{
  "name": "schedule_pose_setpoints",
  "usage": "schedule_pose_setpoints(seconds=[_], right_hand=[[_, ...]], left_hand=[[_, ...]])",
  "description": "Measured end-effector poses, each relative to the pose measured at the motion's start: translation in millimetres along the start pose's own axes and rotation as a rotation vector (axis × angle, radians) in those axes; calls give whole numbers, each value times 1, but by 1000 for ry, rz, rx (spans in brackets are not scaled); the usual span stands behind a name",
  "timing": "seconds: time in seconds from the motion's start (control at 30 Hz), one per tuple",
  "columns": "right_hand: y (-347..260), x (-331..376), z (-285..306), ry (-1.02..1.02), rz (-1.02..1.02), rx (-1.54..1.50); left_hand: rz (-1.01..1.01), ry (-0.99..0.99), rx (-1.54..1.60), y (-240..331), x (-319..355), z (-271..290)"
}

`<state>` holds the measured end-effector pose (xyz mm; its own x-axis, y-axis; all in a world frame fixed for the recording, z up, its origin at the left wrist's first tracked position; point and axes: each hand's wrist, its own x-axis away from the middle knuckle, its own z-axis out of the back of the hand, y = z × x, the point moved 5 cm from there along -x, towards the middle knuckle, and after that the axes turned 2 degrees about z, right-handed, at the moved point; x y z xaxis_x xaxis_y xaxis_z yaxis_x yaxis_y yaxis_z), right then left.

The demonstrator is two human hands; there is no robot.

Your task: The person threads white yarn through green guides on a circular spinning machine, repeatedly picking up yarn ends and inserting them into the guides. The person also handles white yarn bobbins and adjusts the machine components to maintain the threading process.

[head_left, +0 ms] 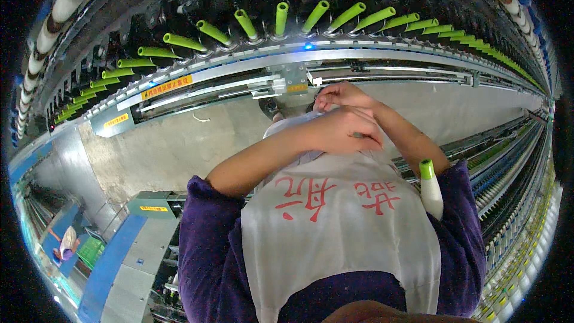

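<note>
My left hand lies in front of my white apron, its fingers curled down. A small dark green bit shows at its fingers; I cannot make out what it is. Just beyond it, my right hand is bent with fingertips drawn together, partly overlapped by the left. Whatever either hand grips is hidden. A bobbin of white yarn with a lime-green tip leans beside my right upper arm, against the apron's side.
Ahead runs a spinning machine with a curved-looking row of lime-green tubes above a metal rail. Another machine with white bobbins stands at right. A grey cabinet is behind left. Far left, a person is near a green crate.
</note>
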<state>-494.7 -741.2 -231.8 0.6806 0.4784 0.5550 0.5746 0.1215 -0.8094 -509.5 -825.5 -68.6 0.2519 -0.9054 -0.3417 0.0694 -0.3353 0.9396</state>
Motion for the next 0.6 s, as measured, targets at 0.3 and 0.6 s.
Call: schedule_pose_setpoints(seconds=[0.3,0.6], right_hand=[[13,35,41,378,56,41],[-90,68,-4,213,366,-248]], left_hand=[[609,382,110,-48,82,84],[649,784,-354,-102,47,110]])
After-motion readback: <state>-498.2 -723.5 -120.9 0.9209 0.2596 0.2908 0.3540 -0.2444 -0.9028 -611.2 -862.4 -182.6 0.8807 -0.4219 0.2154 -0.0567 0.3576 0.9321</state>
